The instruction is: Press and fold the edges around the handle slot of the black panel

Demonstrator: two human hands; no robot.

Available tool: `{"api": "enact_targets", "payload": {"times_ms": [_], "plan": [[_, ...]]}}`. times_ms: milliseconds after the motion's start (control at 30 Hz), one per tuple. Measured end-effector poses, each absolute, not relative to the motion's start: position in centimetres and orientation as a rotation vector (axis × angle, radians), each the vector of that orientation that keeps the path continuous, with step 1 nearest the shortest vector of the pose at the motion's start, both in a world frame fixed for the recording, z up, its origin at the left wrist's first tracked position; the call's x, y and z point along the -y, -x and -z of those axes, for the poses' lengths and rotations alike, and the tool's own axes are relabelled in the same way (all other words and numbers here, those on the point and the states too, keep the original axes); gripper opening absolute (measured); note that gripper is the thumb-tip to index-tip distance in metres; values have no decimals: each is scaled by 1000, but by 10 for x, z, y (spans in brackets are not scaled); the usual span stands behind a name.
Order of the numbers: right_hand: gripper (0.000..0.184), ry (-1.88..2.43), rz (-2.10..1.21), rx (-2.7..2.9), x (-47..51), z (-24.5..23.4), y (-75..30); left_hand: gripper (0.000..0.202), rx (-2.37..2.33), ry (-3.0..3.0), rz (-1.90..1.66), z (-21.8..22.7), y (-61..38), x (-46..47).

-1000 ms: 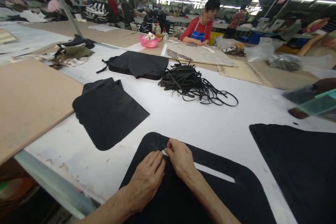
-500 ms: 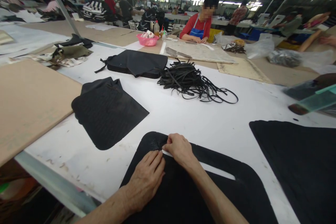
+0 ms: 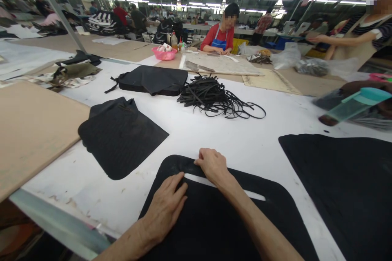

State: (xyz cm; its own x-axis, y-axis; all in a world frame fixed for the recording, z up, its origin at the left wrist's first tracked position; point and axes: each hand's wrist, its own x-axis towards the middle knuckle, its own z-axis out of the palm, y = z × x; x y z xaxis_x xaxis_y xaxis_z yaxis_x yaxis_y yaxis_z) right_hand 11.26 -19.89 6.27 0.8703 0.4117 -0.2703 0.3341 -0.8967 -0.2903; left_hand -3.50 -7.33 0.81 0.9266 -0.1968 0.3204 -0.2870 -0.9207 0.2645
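Observation:
A black fabric panel [image 3: 214,228] with a long narrow slot [image 3: 254,195] lies on the white table [image 3: 220,138] right in front of me. My left hand [image 3: 165,208] rests flat on the panel just below the slot's left end, fingers stretched out. My right hand [image 3: 212,165] sits with curled fingers on the strip of fabric above the slot, pressing or pinching its edge. What the fingertips hold, if anything, is hidden.
Another black panel [image 3: 121,136] lies to the left, a large one [image 3: 339,183] to the right. A heap of black straps [image 3: 214,98] and a folded black piece [image 3: 153,79] lie farther back. A brown board [image 3: 27,122] is at left. People work at tables behind.
My right hand slid up from the slot's left end to the fabric strip above it. The left hand drew back slightly and lies flatter. The view shifted a little.

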Motion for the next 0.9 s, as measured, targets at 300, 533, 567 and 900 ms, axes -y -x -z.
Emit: {"api": "enact_targets", "payload": {"times_ms": [300, 533, 567, 900], "plan": [[24, 2628, 134, 816, 280, -31, -45, 29, 220, -2709, -473, -26, 24, 74], [55, 2703, 13, 1215, 285, -2, -28, 74, 775, -2727, 246, -25, 3, 84], [59, 2708, -32, 1229, 286, -2, -30, 76, 776, -2742, 273, -22, 2, 84], [75, 2844, -33, 1127, 332, 7, -31, 76, 584, -3050, -110, -2, 17, 66]]}}
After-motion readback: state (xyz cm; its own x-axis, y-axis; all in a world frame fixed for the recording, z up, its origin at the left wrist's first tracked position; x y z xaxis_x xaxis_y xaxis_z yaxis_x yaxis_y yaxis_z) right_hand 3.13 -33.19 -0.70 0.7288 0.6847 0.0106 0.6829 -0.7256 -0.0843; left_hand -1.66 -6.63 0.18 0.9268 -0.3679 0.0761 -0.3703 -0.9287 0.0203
